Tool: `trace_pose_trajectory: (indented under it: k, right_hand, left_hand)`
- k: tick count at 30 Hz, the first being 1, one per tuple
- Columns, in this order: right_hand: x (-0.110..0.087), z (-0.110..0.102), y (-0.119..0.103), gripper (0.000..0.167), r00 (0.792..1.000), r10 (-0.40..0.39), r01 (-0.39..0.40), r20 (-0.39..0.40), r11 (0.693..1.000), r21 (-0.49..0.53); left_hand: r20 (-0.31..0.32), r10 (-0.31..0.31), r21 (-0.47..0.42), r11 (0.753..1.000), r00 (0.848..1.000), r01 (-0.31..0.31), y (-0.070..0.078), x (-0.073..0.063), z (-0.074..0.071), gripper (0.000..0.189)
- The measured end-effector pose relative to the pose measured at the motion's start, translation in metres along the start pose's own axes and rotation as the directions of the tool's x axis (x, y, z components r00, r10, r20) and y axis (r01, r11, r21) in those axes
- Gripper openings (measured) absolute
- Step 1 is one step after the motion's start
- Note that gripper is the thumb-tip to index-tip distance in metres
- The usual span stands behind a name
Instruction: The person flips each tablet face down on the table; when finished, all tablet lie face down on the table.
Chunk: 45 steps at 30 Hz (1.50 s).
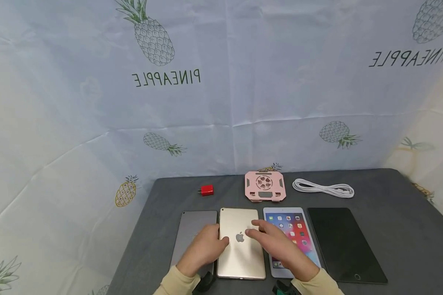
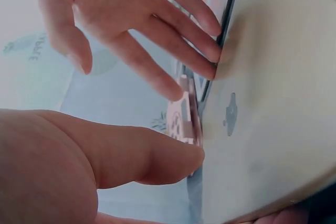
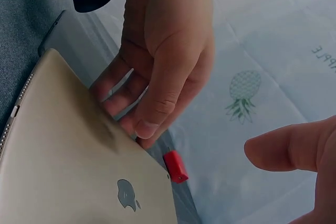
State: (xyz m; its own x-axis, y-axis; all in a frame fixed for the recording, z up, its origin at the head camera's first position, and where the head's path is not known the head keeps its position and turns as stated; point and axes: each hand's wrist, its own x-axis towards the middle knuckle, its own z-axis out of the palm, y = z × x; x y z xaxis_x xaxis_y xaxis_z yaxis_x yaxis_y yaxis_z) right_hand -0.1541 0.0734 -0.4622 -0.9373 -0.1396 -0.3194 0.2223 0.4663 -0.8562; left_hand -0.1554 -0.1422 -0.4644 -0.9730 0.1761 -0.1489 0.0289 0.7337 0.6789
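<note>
A gold tablet lies back side up, its apple logo showing. My left hand is at its left long edge, fingers reaching down beside that edge and thumb raised over the back. In the right wrist view those fingertips are partly hidden behind the tablet. Over the tablet's right side hovers my right hand, fingers spread and apart from its thumb, holding nothing. A grey tablet lies just left of the gold one, partly covered by my left hand. Under my right forearm is a white tablet with its screen lit.
A black tablet with a dark screen lies at the right. Behind the tablets are a red charger plug, a pink foldable stand and a coiled white cable. A pineapple-print cloth hangs behind the dark grey table.
</note>
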Motion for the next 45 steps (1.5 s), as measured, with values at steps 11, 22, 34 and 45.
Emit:
trace_pose_trajectory:
  k: [11, 22, 34, 45]
  right_hand:
    - [-0.001, 0.0, 0.0, 0.064, 1.0, -0.009, 0.009, 0.0, 1.0, -0.004]
    - [-0.001, -0.002, -0.001, 0.063, 1.0, -0.015, 0.015, 0.001, 1.0, -0.015]
    - [0.001, -0.002, 0.0, 0.061, 1.0, -0.026, 0.026, -0.005, 0.999, -0.022]
    - [0.0, -0.002, 0.0, 0.061, 1.0, -0.028, 0.028, -0.005, 0.999, -0.021]
  left_hand:
    - [-0.01, -0.03, 0.007, 1.0, 1.0, 0.03, 0.008, -0.005, -0.004, 0.026]
    - [0.082, -0.026, 0.047, 0.999, 0.996, 0.022, 0.011, -0.008, -0.008, 0.054]
    - [0.08, -0.006, -0.059, 0.998, 0.997, 0.011, 0.009, -0.005, -0.013, 0.055]
    - [0.107, -0.027, -0.053, 0.998, 0.994, 0.033, 0.009, -0.004, -0.013, 0.061]
